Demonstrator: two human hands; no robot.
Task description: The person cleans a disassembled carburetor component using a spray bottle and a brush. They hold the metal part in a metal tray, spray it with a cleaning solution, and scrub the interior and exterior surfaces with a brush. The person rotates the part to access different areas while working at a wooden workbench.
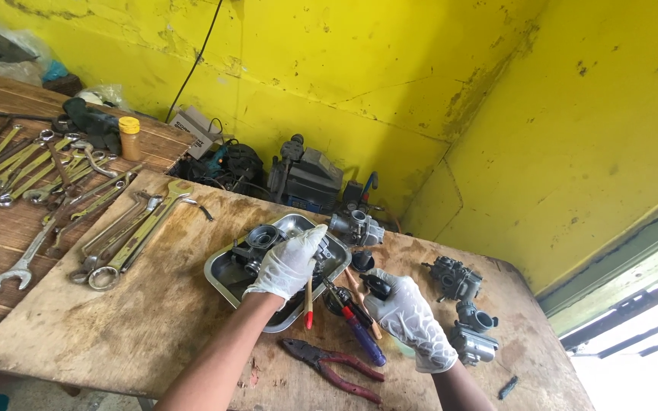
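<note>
Gloved hands at work over a metal tray

Carburettor part (323,251), small and grey, sits in the left hand (287,266) just above the far rim of the metal tray (222,275). The white-gloved fingers (310,237) are closed around it. A thin stick with a red tip (308,303) hangs down below this hand, over the tray's near edge. The right hand (411,320), also gloved, has its fingers curled around a small black piece (378,286) near the middle of the wooden surface (138,320).

Between the two hands lie a screwdriver with a blue and red handle (362,335) and a wooden-handled tool beside it. Red-handled pliers (333,367) lie near the front edge, jaws pointing left. Another carburettor body (262,237) rests inside the tray. One more carburettor (356,227) stands just behind the tray, and two others (455,278) (474,335) sit to the right of the right hand. Long spanners (135,236) lie to the left of the tray, with more spread on the neighbouring plank bench (9,228). Behind everything rises a yellow wall (390,68).
</note>
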